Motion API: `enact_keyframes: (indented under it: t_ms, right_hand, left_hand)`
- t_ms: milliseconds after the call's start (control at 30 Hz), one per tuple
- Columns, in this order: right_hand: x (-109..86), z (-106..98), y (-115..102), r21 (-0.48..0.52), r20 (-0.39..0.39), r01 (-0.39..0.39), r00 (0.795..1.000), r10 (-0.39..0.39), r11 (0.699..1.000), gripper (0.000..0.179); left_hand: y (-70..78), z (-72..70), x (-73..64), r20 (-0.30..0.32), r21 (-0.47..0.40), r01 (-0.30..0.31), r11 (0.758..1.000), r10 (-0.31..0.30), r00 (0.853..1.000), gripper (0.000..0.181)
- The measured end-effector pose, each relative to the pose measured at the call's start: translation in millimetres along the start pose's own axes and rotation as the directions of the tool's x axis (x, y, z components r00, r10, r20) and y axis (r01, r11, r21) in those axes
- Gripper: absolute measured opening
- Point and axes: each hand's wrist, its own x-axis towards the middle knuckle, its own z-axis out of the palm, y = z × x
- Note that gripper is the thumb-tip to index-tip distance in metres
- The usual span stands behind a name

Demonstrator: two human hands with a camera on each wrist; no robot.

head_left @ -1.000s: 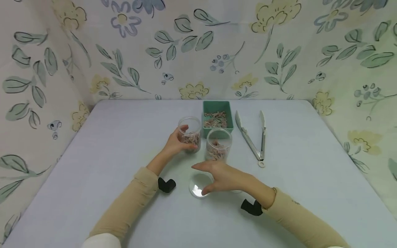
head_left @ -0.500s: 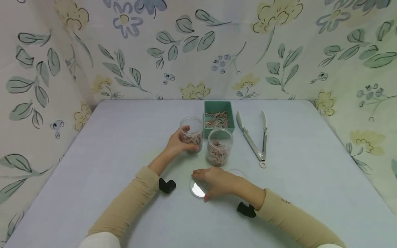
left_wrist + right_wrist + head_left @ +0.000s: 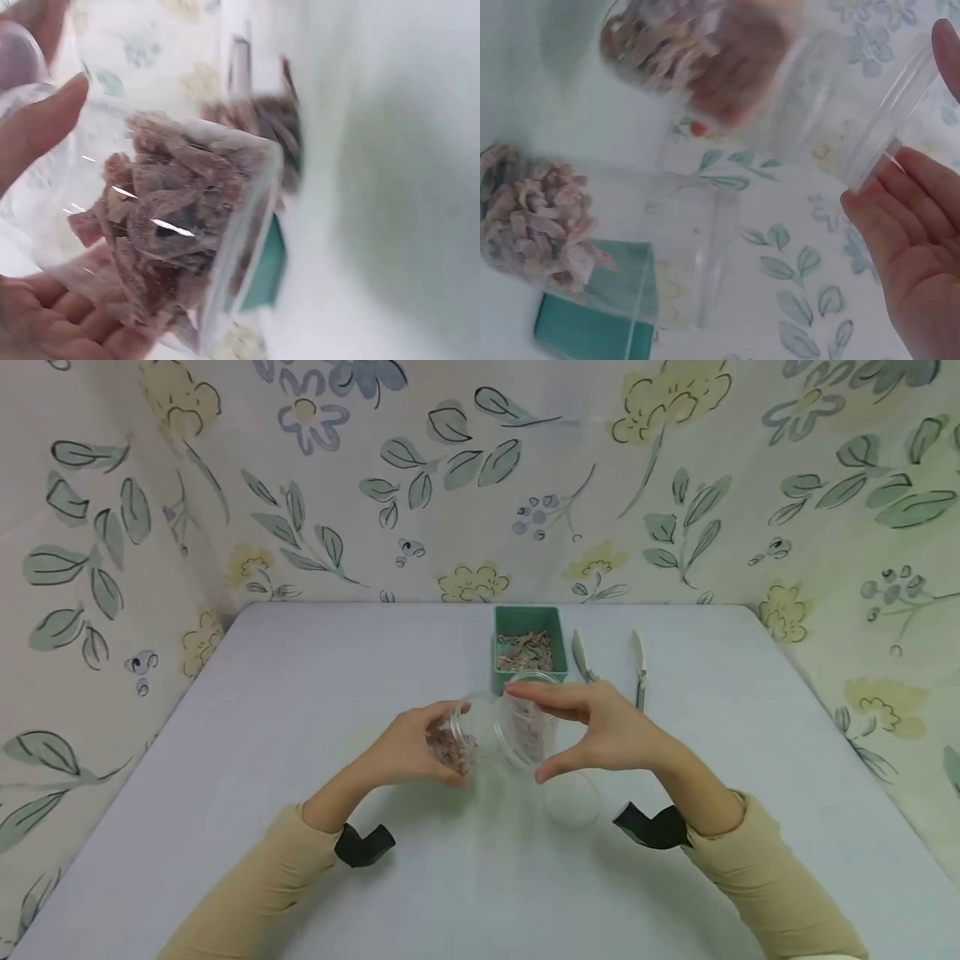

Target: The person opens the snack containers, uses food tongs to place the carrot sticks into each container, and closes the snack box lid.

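My left hand (image 3: 408, 745) grips a clear plastic jar (image 3: 450, 745), lifted and tilted with its mouth toward the right. Brownish dried strips (image 3: 180, 217) fill its lower part in the left wrist view. Facing that mouth is a clear round lid (image 3: 889, 112), pinched at its rim between the thumb and fingers of my right hand (image 3: 611, 727). A small gap separates lid and jar in the right wrist view. Behind the lid stands a second clear jar (image 3: 615, 232), upright and uncapped, partly filled with similar strips; in the head view my right hand and the lid overlap it.
A green rectangular box (image 3: 561, 643) with more strips stands at the back, behind the second jar. To its right lie metal tongs (image 3: 641, 681), partly hidden by my right hand. Another clear lid (image 3: 572, 800) lies on the white table (image 3: 337, 652) in front.
My right hand has picked the nearer lid off the table and raised it. My left hand has lifted its jar, brought it nearer and tipped it toward the lid.
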Motion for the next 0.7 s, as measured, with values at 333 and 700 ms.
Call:
enact_keyframes:
  t_ms: [333, 700]
  right_hand:
    - [-1.3, 5, 7, -0.029, 0.075, -0.03, 0.997, 0.032, 0.999, 0.082]
    - [-2.7, 2, 2, -0.073, 0.193, 0.116, 0.976, -0.1, 0.991, 0.08]
  left_hand:
    - [35.9, 13.9, -11.6, 0.143, 0.039, -0.003, 0.999, -0.002, 0.99, 0.08]
    - [44.5, 14.3, -17.0, 0.271, -0.054, -0.001, 0.999, 0.016, 0.963, 0.071]
